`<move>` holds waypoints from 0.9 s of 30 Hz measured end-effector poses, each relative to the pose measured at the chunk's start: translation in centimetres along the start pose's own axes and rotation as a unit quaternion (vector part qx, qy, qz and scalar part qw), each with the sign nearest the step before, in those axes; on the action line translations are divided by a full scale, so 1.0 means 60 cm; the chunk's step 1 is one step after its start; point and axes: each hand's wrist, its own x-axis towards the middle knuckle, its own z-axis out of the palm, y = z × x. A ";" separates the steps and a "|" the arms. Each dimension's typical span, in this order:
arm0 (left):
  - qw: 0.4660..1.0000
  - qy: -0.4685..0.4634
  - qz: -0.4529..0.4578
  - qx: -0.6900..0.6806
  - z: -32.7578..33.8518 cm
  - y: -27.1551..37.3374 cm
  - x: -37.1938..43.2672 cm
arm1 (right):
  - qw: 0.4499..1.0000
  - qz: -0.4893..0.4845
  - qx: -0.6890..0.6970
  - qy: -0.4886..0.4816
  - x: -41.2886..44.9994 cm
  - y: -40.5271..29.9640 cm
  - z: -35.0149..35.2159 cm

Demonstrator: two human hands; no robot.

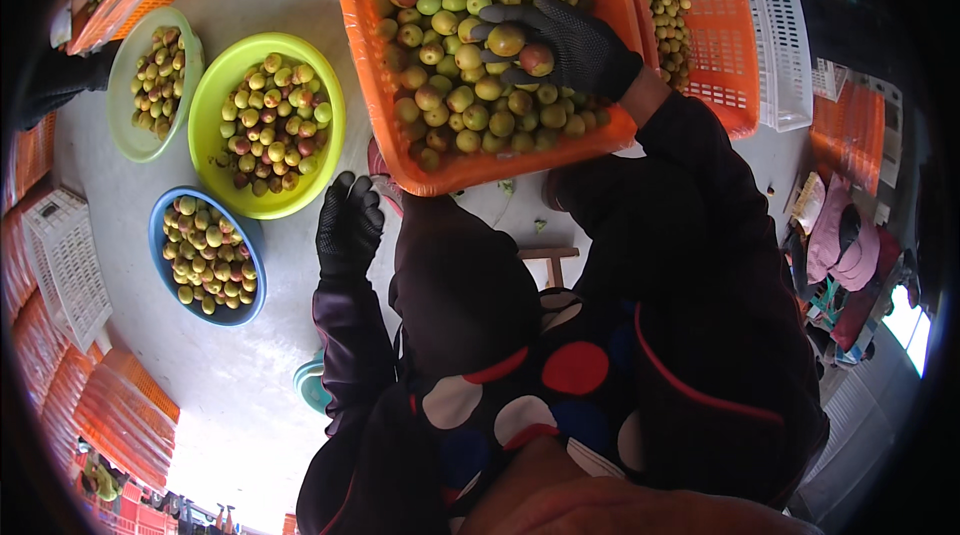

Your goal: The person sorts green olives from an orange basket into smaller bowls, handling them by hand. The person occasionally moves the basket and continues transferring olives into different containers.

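Note:
My right hand (574,43), in a dark knitted glove, lies palm up over an orange plastic crate (450,176) filled with round green and brownish fruit. Two fruits rest in it: a yellowish-brown one (506,39) by the fingers and a reddish-brown one (536,59) on the palm. My left hand (350,223), gloved alike, hovers left of my knee with fingers loosely curled and nothing visible in it. Beyond it stands a yellow-green basin (336,160) of mottled green and red-brown fruit. A blue basin (262,287) and a pale green basin (120,137) hold similar fruit.
Another orange crate (720,24) with small fruit adjoins mine on the right, beside a white crate (784,47). More orange crates (124,415) and a white crate (67,257) stand at left. Another person's dark sleeve (67,77) reaches in near the pale green basin.

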 end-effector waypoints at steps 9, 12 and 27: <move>0.968 -0.090 -0.064 -0.225 0.214 0.039 0.165 | 0.955 -0.057 -0.292 0.011 0.067 0.068 0.095; 0.960 -0.051 -0.078 -0.264 0.193 0.036 0.170 | 0.915 -0.074 -0.396 -0.036 0.037 0.044 0.115; 0.075 -0.078 -0.165 -0.980 -0.137 0.142 0.043 | 0.872 -0.198 -0.389 0.222 -0.003 -0.110 -0.172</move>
